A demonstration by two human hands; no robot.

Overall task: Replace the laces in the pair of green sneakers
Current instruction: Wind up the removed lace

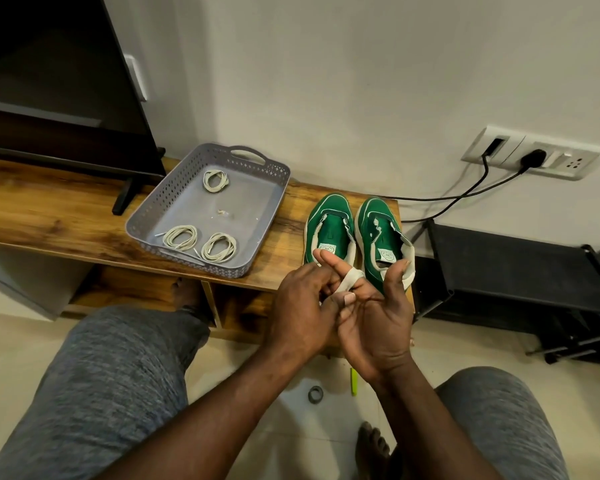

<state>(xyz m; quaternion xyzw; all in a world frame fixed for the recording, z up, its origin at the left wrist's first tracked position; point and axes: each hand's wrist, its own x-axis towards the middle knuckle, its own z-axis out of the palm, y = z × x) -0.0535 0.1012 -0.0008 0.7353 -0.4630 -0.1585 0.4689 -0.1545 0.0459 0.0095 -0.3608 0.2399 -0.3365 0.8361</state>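
Observation:
Two green sneakers, the left one (329, 223) and the right one (378, 226), stand side by side on the wooden bench (66, 209) with toes toward the wall. Their eyelets look bare. In front of them my right hand (378, 327) is turned palm up, and a white lace (352, 278) is wound around its raised finger. My left hand (302, 306) meets it from the left and pinches the lace below that finger. The rest of the lace is hidden between my hands.
A grey perforated basket (278, 188) on the bench holds three coiled white laces (181, 237). A TV (59, 84) stands at the left, a black rack (499, 271) at the right. Cables run from the wall socket (534, 157). A small ring (315, 394) lies on the floor.

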